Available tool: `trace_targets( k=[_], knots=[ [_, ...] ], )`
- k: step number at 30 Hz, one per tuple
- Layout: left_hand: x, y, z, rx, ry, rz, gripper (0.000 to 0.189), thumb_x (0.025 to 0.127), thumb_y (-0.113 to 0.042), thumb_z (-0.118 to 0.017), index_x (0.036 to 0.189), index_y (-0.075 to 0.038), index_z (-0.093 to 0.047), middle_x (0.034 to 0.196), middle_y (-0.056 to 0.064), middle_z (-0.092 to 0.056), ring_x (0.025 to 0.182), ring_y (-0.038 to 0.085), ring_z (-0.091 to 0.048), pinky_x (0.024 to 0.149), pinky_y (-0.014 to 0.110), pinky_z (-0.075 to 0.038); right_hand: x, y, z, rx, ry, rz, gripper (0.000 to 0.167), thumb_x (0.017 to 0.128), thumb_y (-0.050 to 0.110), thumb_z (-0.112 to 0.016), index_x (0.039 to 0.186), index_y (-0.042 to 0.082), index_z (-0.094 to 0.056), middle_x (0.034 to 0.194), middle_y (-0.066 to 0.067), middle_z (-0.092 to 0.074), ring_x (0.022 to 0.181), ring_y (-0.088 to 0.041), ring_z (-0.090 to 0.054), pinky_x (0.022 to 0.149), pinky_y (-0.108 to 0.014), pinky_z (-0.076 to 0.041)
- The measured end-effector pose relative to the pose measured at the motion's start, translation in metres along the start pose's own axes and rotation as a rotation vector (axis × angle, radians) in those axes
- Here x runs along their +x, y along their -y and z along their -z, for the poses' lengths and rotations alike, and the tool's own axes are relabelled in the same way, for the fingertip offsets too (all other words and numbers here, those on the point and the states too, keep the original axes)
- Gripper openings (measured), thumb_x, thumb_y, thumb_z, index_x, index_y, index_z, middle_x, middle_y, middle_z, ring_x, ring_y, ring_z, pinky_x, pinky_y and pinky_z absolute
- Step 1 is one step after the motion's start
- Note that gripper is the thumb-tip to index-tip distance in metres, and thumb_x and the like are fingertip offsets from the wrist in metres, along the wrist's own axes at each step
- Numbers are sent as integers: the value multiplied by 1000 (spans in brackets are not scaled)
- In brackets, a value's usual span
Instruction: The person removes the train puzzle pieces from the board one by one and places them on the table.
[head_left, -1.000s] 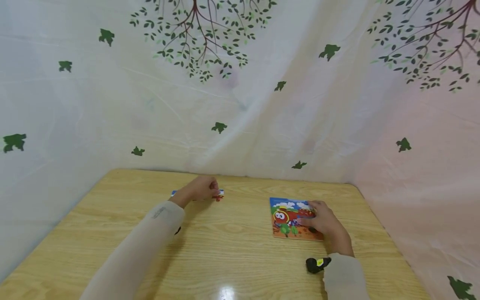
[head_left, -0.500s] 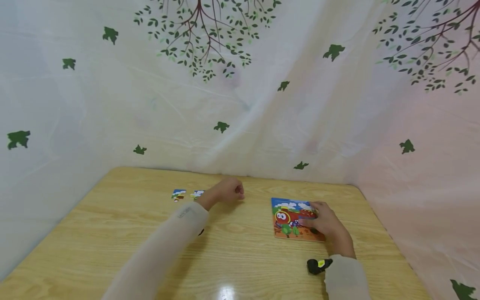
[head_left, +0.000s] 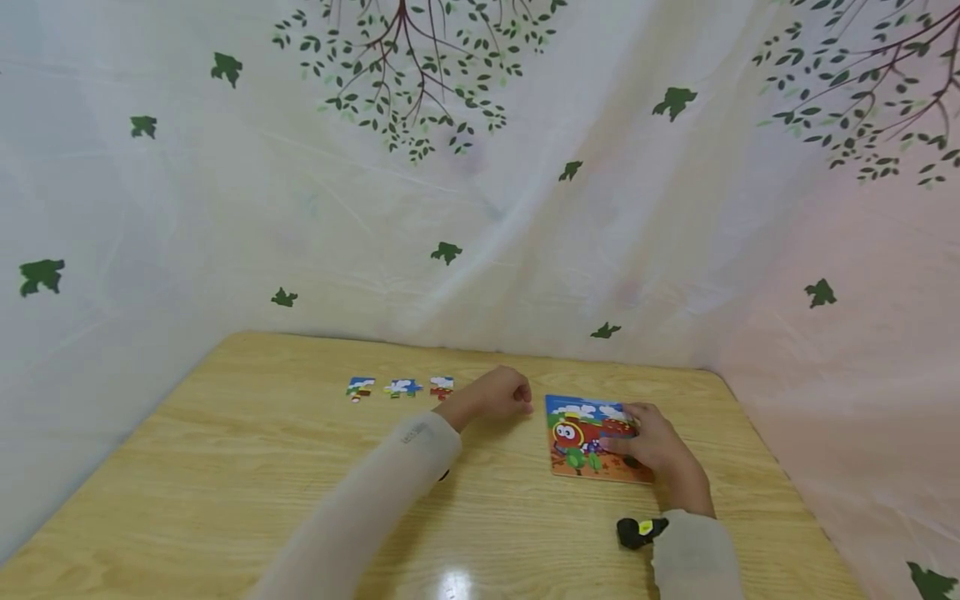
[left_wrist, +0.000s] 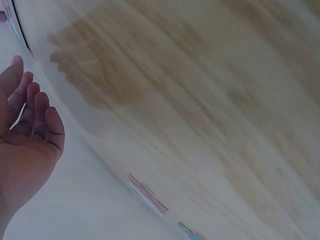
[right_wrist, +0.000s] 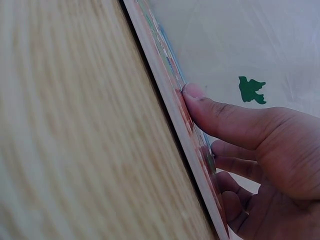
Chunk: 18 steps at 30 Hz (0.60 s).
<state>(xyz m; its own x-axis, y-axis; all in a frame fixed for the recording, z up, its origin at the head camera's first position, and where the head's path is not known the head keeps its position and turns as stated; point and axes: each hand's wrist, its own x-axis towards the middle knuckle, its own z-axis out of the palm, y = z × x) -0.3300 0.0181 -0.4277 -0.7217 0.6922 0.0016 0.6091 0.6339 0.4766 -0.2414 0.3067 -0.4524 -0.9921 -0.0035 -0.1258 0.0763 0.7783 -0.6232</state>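
Note:
On the right of the table in the head view lies a square picture puzzle board (head_left: 573,467), with a red cartoon figure, clouds and green leaves. My right hand (head_left: 656,442) rests on its right part, covering some of the picture. Seen from the right wrist, the thumb and fingertips of that hand (right_wrist: 265,145) touch the board's face. Just left of the board, my left hand (head_left: 504,393) hovers with loosely curled fingers, and the left wrist view shows this hand (left_wrist: 32,130) holding nothing. Behind its forearm sit three jigsaw pieces (head_left: 403,387) in a row.
The wooden table (head_left: 225,467) meets a pale curtain (head_left: 360,250) printed with branches and green birds at its far edge. A black strap with a yellow mark (head_left: 641,532) is at the right wrist.
My left hand has moved right, away from the jigsaw pieces toward the board, uncovering all three. My right hand has stayed on the board. The head view has shifted slightly.

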Motion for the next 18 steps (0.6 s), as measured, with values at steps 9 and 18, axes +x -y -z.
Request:
trace_targets(
  k=[9, 18],
  knots=[
    [14, -27, -17, -10, 35, -5, 17, 99, -26, -71, 104, -10, -71, 92, -4, -63, 85, 11, -55, 80, 24, -47, 0, -2, 0, 15, 0, -10, 89, 90, 31, -81, 154, -9, -34, 156, -35, -24, 141, -57, -25, 114, -69, -24],
    [21, -45, -30, 35, 101, 10, 41, 94, -40, -75, 122, -9, -70, 111, -2, -66, 102, 9, -58, 95, 25, -49, -1, -2, 3, 56, 19, 8, 86, 91, 31, -80, 153, -8, -35, 156, -34, -23, 142, -56, -25, 114, -69, -23]
  ],
)
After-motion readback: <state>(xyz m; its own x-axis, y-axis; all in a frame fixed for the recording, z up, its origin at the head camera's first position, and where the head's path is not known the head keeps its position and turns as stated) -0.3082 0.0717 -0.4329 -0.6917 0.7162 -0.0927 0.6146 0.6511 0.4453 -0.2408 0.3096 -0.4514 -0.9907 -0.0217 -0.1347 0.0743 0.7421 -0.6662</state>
